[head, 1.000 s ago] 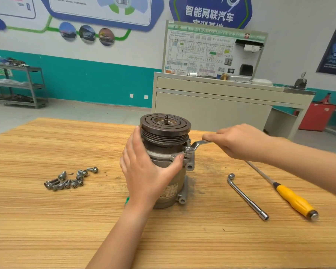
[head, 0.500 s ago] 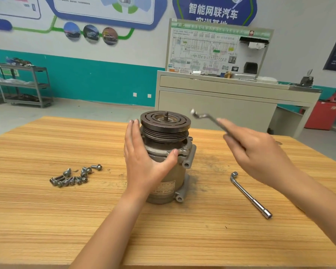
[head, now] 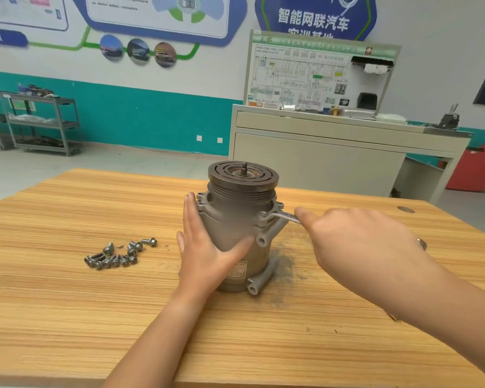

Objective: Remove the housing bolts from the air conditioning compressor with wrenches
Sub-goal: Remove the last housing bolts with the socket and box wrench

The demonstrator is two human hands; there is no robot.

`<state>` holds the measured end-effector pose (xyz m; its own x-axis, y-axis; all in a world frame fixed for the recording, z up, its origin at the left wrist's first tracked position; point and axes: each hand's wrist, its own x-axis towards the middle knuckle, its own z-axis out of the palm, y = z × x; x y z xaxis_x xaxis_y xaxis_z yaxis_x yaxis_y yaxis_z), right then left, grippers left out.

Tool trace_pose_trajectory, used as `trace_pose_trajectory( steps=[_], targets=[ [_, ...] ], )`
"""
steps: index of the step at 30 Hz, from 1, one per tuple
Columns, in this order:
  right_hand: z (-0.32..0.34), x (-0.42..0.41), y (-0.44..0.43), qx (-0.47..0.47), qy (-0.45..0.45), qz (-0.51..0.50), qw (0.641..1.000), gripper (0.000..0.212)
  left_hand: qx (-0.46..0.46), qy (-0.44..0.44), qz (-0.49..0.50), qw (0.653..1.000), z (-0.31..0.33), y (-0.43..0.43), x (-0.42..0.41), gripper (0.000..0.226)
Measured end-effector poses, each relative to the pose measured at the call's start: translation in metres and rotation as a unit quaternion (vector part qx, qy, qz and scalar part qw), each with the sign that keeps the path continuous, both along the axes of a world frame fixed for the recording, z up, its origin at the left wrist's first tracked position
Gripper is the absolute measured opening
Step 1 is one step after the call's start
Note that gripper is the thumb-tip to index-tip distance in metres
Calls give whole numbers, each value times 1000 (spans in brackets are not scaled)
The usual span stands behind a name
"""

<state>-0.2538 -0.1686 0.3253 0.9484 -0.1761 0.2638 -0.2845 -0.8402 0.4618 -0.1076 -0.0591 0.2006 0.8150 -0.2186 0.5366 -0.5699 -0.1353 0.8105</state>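
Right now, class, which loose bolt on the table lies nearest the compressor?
The bolt at the right end of the cluster, lying on its side with its head toward the compressor; the others sit farther left.

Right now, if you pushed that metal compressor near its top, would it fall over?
Probably not easily. The compressor looks like cast metal, so likely heavy and stiff. It stands on end, taller than wide, with a thick pulley on top, so a hard shove up high might tip it; the left hand presses its side.
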Motion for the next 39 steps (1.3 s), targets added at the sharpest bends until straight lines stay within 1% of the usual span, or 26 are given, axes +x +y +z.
trace_pose_trajectory(
  steps=[4,7,9,11,13,15,18,19,20,21,23,25,26,27,28,30,31,34,37,39],
  targets=[
    [3,7,26,18,72,1,997,60,4,34,33,999,-5,-2,-3,131],
    [2,8,11,-40,50,21,998,54,-3,46,28,999,-6,-1,-4,128],
    [9,10,-16,-47,35,56,997,47,-14,39,25,999,-8,-2,-3,124],
    [20,22,-47,-39,40,95,994,49,-18,29,32,999,-8,-3,-2,120],
    [23,43,-70,-68,29,129,989,50,-20,33,36,999,-9,-4,-3,121],
    [15,64,-80,-104,9,136,985,48,-30,44,34,998,-7,-3,-5,123],
    [-12,86,-81,-101,-7,143,985,45,-42,52,30,997,-6,0,-6,116],
    [-18,87,-80,-102,-22,156,982,43,-41,50,28,998,-5,2,-6,112],
    [-20,85,-81,-92,-55,176,979,39,-40,46,28,998,-5,3,-5,109],
    [-21,80,-83,-52,-114,201,972,34,-38,42,28,998,-5,4,-4,108],
    [-22,65,-80,51,-244,249,936,27,-34,35,29,998,-5,5,-3,106],
    [-19,44,-71,150,-309,276,898,34,-33,33,30,998,-6,5,-2,106],
    [-16,33,-65,172,-324,286,885,37,-33,31,30,999,-7,4,-2,106],
    [-14,21,-59,169,-317,277,891,37,-33,29,30,999,-7,4,-2,106],
    [-11,9,-53,162,-279,244,915,38,-32,28,30,999,-8,3,-2,106],
    [-6,-10,-41,155,-172,146,962,46,-30,27,34,999,-8,2,-2,108],
    [-6,-16,-38,135,-140,113,974,48,-28,27,37,999,-9,2,-2,110],
    [-9,-19,-28,93,-89,74,989,48,-28,27,43,998,-11,1,-1,113],
    [-5,-15,-18,67,-59,42,995,54,-28,24,43,998,-12,0,-1,112],
    [0,-15,-8,21,-38,12,999,60,-25,20,44,999,-13,-1,-1,113]
  ],
)
